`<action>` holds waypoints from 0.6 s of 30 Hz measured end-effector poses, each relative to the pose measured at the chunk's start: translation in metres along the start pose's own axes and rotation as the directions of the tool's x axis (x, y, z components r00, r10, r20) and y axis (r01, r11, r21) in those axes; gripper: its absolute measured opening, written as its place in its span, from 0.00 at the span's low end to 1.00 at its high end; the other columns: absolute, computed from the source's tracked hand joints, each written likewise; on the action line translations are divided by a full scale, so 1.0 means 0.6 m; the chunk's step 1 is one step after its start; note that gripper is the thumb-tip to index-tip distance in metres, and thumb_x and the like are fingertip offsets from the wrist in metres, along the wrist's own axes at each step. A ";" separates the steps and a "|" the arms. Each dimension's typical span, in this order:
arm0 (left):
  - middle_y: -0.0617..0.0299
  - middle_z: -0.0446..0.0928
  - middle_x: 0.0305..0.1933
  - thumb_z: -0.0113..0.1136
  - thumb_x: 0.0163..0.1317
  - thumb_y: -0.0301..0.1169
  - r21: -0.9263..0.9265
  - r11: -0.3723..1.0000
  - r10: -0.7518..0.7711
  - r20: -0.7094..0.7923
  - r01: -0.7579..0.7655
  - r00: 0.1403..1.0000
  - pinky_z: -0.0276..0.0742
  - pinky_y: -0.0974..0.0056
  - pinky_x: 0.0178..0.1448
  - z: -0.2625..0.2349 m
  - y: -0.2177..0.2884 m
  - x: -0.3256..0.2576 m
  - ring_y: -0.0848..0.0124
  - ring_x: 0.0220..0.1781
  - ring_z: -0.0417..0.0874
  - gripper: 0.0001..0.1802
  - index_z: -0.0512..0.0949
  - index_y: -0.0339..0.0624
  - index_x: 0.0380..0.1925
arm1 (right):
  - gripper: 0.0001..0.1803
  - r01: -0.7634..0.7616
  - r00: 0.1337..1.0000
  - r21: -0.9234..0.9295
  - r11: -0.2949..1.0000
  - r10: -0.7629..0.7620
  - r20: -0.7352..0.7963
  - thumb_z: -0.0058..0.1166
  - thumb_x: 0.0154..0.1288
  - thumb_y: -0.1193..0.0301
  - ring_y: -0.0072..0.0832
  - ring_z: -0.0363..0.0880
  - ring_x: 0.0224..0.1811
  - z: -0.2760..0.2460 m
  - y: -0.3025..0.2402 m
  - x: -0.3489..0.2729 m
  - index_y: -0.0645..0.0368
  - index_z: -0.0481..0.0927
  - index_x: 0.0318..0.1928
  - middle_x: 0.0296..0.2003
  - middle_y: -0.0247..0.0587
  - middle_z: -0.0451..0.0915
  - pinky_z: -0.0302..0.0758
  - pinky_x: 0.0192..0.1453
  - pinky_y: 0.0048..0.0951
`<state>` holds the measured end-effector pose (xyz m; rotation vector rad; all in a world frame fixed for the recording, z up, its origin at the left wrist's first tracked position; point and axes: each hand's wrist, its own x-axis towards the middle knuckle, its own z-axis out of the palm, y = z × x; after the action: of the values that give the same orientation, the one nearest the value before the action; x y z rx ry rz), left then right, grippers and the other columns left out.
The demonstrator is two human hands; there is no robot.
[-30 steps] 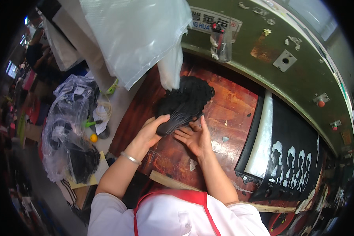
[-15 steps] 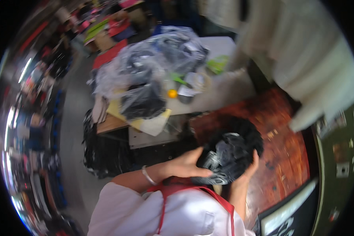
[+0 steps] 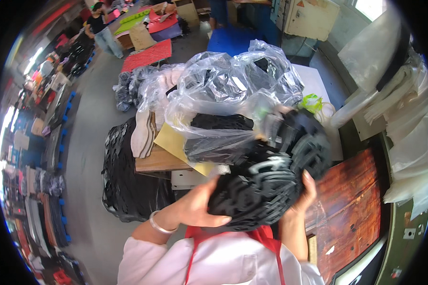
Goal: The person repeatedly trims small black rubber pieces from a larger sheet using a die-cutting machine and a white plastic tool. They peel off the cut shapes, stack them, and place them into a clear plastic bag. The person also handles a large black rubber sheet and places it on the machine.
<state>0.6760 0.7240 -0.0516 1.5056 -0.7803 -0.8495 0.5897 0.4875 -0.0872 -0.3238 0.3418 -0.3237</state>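
Observation:
Between my two hands is a thick stack of black cut-out pieces (image 3: 257, 190), blurred in places and fanned toward the far right. My left hand (image 3: 199, 204) grips its near left side, thumb over the top and other fingers partly hidden. My right hand (image 3: 307, 194) presses the right side, with its fingers mostly out of sight beneath. Just beyond the stack lies a large clear plastic bag (image 3: 178, 111), with more black pieces (image 3: 218, 122) inside it. The stack overlaps the bag's near right part in view, and I cannot tell whether they touch.
A red-brown wooden tabletop (image 3: 352, 204) is at the right. Beige sole-shaped pieces (image 3: 144, 135) and a yellow sheet (image 3: 173, 145) lie at the bag table's left. A black bundle (image 3: 128, 175) stands on the floor. Plastic sheets (image 3: 409, 161) hang at right; another person (image 3: 103, 31) stands far left.
My view has turned, so the wooden tabletop sits farther right. The black stack, still between both hands, is now nearer the bagged pieces and looks more spread out.

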 end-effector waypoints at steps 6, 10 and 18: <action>0.55 0.71 0.58 0.71 0.44 0.36 -0.164 0.975 -0.200 -0.335 0.152 0.921 0.63 0.64 0.66 -0.164 0.013 -0.091 0.68 0.59 0.71 0.46 0.62 0.27 0.62 | 0.17 -0.314 0.948 0.127 0.941 0.317 -0.001 0.59 0.61 0.66 0.38 0.83 0.44 0.092 0.206 0.116 0.65 0.78 0.47 0.42 0.47 0.83 0.78 0.55 0.40; 0.54 0.71 0.58 0.70 0.45 0.35 -0.246 0.938 -0.314 -0.307 0.244 0.898 0.64 0.64 0.66 -0.226 -0.001 -0.094 0.69 0.59 0.72 0.45 0.62 0.27 0.62 | 0.15 -0.388 0.917 0.213 0.897 0.399 -0.010 0.59 0.62 0.67 0.35 0.84 0.40 0.085 0.289 0.162 0.62 0.79 0.46 0.40 0.44 0.84 0.81 0.51 0.38; 0.55 0.73 0.58 0.65 0.53 0.31 -0.482 0.741 -0.521 0.027 0.467 0.853 0.69 0.63 0.63 -0.252 -0.037 -0.008 0.70 0.58 0.74 0.39 0.61 0.29 0.64 | 0.18 -0.349 0.891 0.248 0.904 0.402 -0.210 0.57 0.64 0.63 0.38 0.83 0.43 0.020 0.277 0.172 0.62 0.77 0.49 0.42 0.46 0.83 0.79 0.54 0.41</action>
<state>0.8034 0.8069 -0.0651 1.3039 -0.0457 -1.2396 0.7279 0.6028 -0.1648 -0.0065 0.6124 -0.0120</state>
